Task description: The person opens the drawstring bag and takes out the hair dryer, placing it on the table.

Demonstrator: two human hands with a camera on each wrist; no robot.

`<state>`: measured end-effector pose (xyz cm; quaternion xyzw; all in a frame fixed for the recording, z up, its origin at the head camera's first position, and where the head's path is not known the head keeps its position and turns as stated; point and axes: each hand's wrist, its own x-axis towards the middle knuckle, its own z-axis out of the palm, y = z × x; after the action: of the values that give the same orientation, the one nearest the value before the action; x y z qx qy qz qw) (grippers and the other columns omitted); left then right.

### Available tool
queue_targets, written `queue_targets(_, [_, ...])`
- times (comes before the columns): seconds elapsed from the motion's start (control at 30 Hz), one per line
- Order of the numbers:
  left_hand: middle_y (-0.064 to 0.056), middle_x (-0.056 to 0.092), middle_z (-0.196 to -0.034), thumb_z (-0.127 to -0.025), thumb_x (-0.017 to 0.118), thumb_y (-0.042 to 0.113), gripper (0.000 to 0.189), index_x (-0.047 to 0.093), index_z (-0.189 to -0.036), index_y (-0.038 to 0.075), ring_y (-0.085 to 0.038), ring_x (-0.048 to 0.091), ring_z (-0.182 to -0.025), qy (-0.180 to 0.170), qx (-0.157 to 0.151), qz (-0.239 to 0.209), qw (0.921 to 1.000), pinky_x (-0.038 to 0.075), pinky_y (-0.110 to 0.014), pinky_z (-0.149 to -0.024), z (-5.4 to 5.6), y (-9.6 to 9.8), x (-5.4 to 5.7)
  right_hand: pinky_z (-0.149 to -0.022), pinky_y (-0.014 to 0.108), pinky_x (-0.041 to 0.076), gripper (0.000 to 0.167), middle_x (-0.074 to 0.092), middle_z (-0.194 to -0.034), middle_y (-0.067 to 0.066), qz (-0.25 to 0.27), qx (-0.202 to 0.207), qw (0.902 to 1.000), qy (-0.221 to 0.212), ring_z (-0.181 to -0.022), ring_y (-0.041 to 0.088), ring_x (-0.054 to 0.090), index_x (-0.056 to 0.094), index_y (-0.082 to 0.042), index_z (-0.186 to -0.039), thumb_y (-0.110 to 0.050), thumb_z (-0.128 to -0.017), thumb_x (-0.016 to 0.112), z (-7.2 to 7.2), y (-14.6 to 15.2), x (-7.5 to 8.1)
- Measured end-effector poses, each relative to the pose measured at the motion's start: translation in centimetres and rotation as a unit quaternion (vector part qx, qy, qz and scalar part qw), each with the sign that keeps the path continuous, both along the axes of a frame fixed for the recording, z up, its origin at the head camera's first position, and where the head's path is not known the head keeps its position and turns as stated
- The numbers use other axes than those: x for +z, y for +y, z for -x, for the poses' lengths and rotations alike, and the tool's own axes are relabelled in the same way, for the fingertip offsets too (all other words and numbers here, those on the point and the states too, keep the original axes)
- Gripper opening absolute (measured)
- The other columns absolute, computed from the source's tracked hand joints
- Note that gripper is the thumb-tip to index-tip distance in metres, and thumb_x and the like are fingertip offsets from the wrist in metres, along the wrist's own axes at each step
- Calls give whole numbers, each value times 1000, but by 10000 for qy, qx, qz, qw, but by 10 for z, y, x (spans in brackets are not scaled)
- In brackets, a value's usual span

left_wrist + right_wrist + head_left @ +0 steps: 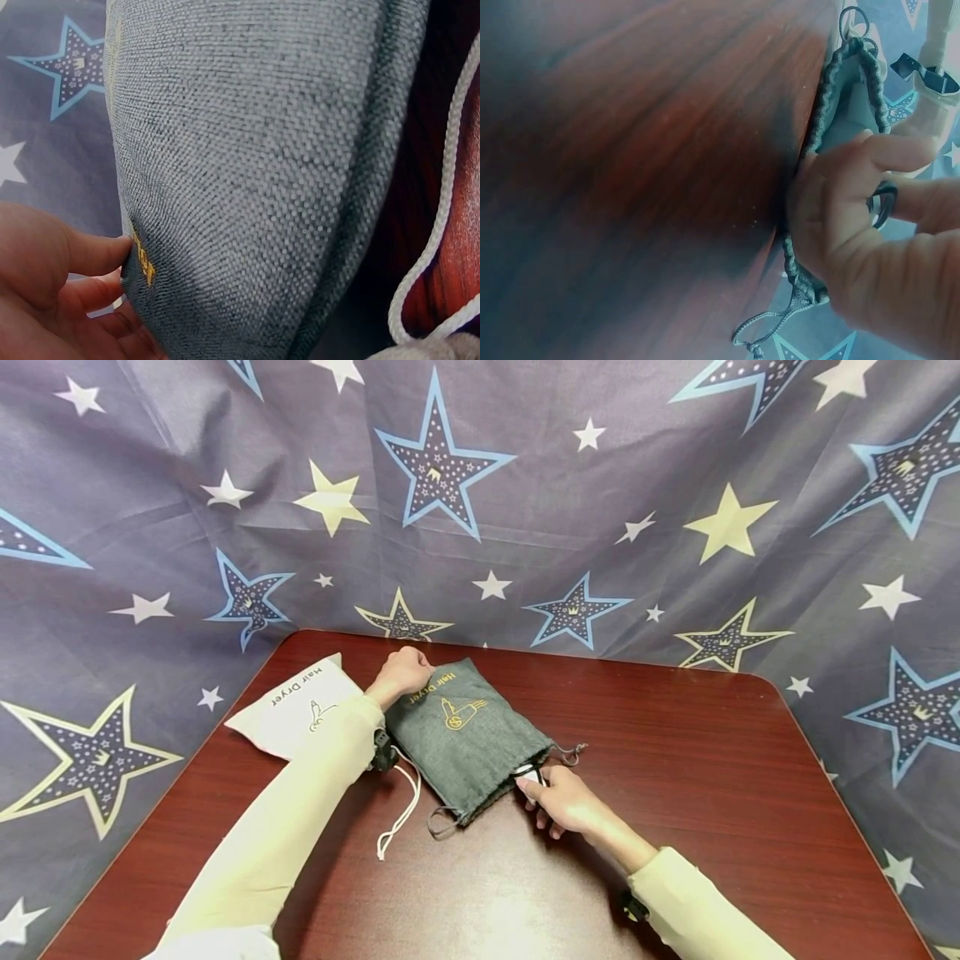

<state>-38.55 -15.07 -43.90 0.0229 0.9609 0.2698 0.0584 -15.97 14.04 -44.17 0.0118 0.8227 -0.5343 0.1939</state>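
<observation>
A dark grey drawstring bag (480, 739), printed "Hair Dryer" in yellow, lies on the table with its mouth towards me. My left hand (405, 672) pinches the bag's far left corner, thumb on top of the cloth in the left wrist view. At the bag's mouth my right hand (566, 802) grips a white object (529, 772) with a black loop (885, 204). Fingers and cloth hide most of that object, so its kind does not show. In the right wrist view the bag's mouth (823, 112) gapes around the hand.
Left of the grey bag lies a white drawstring bag (288, 714), also printed "Hair Dryer", partly under my left arm. Its white cord (405, 814) trails over the red-brown table (690, 752). A star-patterned cloth (540, 510) hangs behind the table and at its sides.
</observation>
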Motion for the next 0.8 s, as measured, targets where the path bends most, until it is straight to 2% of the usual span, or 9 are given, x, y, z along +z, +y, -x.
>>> queue_targets(0.07, [-11, 69, -91, -96, 62, 22, 22, 67, -76, 12, -35, 65, -92, 35, -4, 14, 10000, 52, -50, -85, 0, 0, 0, -42, 26, 43, 25, 66, -85, 12, 66, -36, 10000, 4, -55, 15, 55, 62, 2, -99, -21, -108, 60, 0, 0, -1])
queue_targets(0.1, [-11, 69, -94, -98, 61, 22, 23, 68, -78, 12, -35, 65, -95, -28, -10, -63, 10000, 51, -49, -87, -7, 2, 5, -42, 26, 42, 25, 66, -85, 12, 104, -50, 9999, 7, -55, 15, 55, 62, 2, -99, -20, -108, 60, 0, 0, -1])
queue_targets(0.17, [-10, 69, -93, -97, 63, 24, 22, 67, -78, 14, -33, 65, -93, 41, -95, -180, 9998, 52, -46, -84, -1, -3, -5, -42, 26, 42, 24, 66, -84, 12, 179, -91, 9998, 18, -54, 15, 54, 63, 3, -99, -20, -108, 60, 0, 1, -2])
queue_targets(0.33, [-11, 70, -99, -99, 61, 23, 22, 67, -81, 13, -33, 65, -96, 47, -48, -194, 9998, 51, -46, -86, -16, 4, 8, -41, 25, 41, 24, 66, -85, 13, 293, -177, 9994, 73, -52, 15, 51, 63, 3, -99, -19, -108, 60, 0, 3, -5])
queue_targets(0.37, [-11, 71, -102, -101, 60, 23, 23, 68, -83, 11, -33, 65, -99, 11, -14, -232, 9997, 51, -46, -89, -22, 8, 15, -41, 25, 41, 24, 66, -85, 13, 312, -187, 9993, 82, -52, 15, 51, 63, 4, -99, -19, -108, 60, 0, 3, -6])
queue_targets(0.4, [-14, 71, -105, -101, 59, 20, 21, 67, -84, 9, -35, 64, -102, -43, 42, -157, 9999, 50, -47, -92, -33, 14, 27, -41, 26, 41, 25, 66, -85, 13, 328, -193, 9992, 90, -53, 15, 51, 63, 4, -100, -19, -108, 60, -1, 4, -6])
queue_targets(0.43, [-14, 71, -106, -102, 59, 20, 22, 67, -84, 9, -35, 64, -101, -11, 38, -155, 9999, 50, -47, -92, -35, 15, 29, -41, 26, 41, 25, 66, -86, 14, 340, -203, 9992, 94, -53, 15, 51, 63, 4, -100, -19, -108, 60, -1, 4, -6])
queue_targets(0.67, [-13, 72, -108, -101, 58, 19, 22, 65, -83, 10, -34, 64, -99, 131, -19, -139, 9998, 50, -46, -91, -40, 17, 32, -42, 26, 41, 27, 66, -83, 14, 336, -250, 9989, 201, -51, 14, 50, 63, 4, -98, -21, -108, 60, -4, 6, -5])
queue_targets(0.8, [-14, 70, -102, -100, 58, 19, 21, 64, -82, 10, -35, 63, -99, 141, -4, -138, 9998, 50, -46, -90, -41, 17, 33, -41, 26, 40, 28, 65, -80, 14, 344, -312, 9986, 250, -47, 14, 48, 63, 5, -96, -21, -108, 61, -6, 8, -5])
